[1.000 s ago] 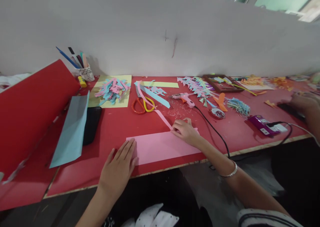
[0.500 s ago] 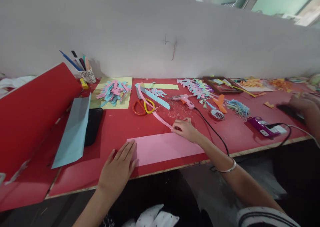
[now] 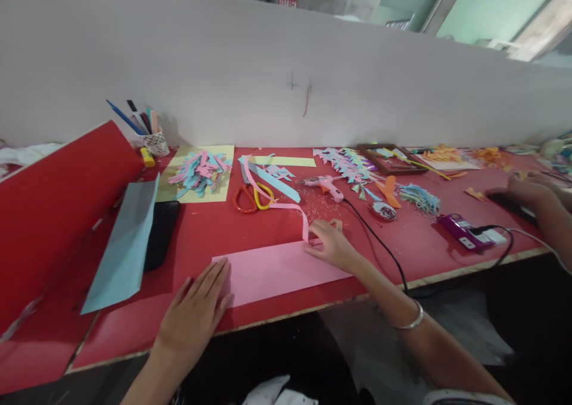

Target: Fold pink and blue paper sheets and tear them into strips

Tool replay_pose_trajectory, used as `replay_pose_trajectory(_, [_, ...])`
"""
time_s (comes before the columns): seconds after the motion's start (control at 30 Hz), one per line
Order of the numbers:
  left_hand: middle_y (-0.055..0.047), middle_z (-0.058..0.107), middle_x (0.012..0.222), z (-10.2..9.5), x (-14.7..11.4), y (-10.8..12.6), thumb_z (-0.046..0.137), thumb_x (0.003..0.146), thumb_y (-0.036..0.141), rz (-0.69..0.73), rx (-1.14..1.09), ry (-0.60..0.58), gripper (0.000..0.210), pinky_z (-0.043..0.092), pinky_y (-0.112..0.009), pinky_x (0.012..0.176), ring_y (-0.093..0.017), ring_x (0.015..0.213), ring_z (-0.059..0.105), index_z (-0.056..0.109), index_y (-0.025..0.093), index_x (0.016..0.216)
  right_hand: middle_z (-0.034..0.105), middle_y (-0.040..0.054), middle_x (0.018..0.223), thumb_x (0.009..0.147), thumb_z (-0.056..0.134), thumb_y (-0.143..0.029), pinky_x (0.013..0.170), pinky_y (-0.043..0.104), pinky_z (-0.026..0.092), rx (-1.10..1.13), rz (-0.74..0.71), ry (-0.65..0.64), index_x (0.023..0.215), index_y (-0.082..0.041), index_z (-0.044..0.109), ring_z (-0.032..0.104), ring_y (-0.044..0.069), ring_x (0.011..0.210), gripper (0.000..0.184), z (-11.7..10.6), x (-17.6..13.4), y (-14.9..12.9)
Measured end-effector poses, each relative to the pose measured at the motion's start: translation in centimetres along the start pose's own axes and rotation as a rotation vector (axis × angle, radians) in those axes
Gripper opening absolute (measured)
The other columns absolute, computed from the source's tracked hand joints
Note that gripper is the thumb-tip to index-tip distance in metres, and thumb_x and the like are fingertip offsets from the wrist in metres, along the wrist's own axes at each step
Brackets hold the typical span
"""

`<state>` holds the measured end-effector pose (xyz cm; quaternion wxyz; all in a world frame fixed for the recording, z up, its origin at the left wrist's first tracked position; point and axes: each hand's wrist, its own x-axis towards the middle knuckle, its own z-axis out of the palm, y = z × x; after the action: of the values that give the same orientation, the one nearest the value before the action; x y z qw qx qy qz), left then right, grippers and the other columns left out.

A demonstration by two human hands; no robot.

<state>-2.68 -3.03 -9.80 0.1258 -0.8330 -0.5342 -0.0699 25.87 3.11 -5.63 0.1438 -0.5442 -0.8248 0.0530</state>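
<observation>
Here, pink sheet [image 3: 272, 275], long axis sideways, left hand [image 3: 195, 310] flat, right hand [image 3: 331, 247] pinching strip [image 3: 305, 224]

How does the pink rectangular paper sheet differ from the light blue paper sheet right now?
Colour: the pink sheet is pink; the blue sheet is pale blue.
Pose: the pink sheet lies flat on the red tabletop; the blue sheet partly overlaps a flat black object.
Contact: the left hand presses the pink sheet; no hand touches the blue sheet.
Shared: both are long paper pieces.
</observation>
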Motion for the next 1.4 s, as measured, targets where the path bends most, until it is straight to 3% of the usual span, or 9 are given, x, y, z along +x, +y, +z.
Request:
replay_pose_trajectory(0.3, [-0.004, 0.056, 0.117, 1.5, -0.7, -0.9, 0.016, 0.086, 0.036, 0.012, -0.062, 0.078, 0.05, 0.04, -0.031, 0.086, -0.015, 0.104, 0.054, 0.049, 0.018, 0.119, 0.051, -0.0014, 0.067, 0.078, 0.044, -0.017, 0.07, 0.028, 0.02, -0.024, -0.048, -0.068, 0.061, -0.015, 0.045, 0.046, 0.011, 0.067, 0.018, 0.7, 0.6, -0.2])
replay_pose_trajectory(0.57, [-0.005, 0.057, 0.117, 1.9, -1.0, -1.0, 0.017, 0.086, 0.039, 0.011, -0.105, 0.125, 0.049, 0.038, -0.031, 0.087, -0.016, 0.102, 0.054, 0.046, 0.02, 0.121, 0.052, -0.0021, 0.068, 0.08, 0.047, -0.023, 0.068, 0.028, 0.019, 0.031, 0.039, -0.114, 0.063, -0.015, 0.048, 0.046, 0.01, 0.066, 0.019, 0.8, 1.0, 0.2])
replay_pose_trajectory(0.8, [-0.005, 0.056, 0.118, 1.5, -0.9, -1.0, 0.017, 0.087, 0.037, 0.029, -0.08, 0.111, 0.049, 0.04, -0.031, 0.087, -0.017, 0.105, 0.053, 0.047, 0.018, 0.12, 0.054, -0.0017, 0.069, 0.08, 0.048, -0.023, 0.071, 0.03, 0.019, 0.097, 0.033, -0.148, 0.061, -0.016, 0.047, 0.048, 0.012, 0.069, 0.02, 0.4, 1.7, 0.7])
replay_pose_trajectory(1.07, [-0.005, 0.055, 0.118, 1.4, -0.9, -1.0, 0.014, 0.087, 0.037, 0.017, -0.073, 0.091, 0.05, 0.04, -0.031, 0.086, -0.015, 0.105, 0.053, 0.047, 0.018, 0.119, 0.053, -0.0015, 0.072, 0.082, 0.044, -0.024, 0.072, 0.03, 0.021, 0.121, 0.119, -0.091, 0.068, -0.016, 0.046, 0.047, 0.011, 0.066, 0.017, 0.1, 1.8, 1.1])
replay_pose_trajectory(1.2, [-0.005, 0.055, 0.119, 1.5, -1.3, -1.3, 0.015, 0.087, 0.038, 0.004, -0.081, 0.121, 0.049, 0.039, -0.029, 0.088, -0.014, 0.107, 0.052, 0.044, 0.018, 0.122, 0.053, 0.0006, 0.079, 0.077, 0.049, -0.028, 0.073, 0.03, 0.021, 0.071, 0.019, 0.007, 0.075, -0.017, 0.046, 0.047, 0.014, 0.073, 0.012, 0.1, 0.5, 1.0])
replay_pose_trajectory(1.4, [-0.004, 0.055, 0.12, 1.8, -1.7, -1.9, 0.017, 0.087, 0.038, 0.023, -0.103, 0.128, 0.049, 0.041, -0.031, 0.088, -0.015, 0.107, 0.052, 0.036, 0.02, 0.127, 0.053, 0.0015, 0.076, 0.08, 0.043, -0.021, 0.073, 0.03, 0.02, -0.077, -0.087, -0.059, 0.068, -0.017, 0.048, 0.046, 0.014, 0.073, 0.013, 0.4, 0.2, 0.8])
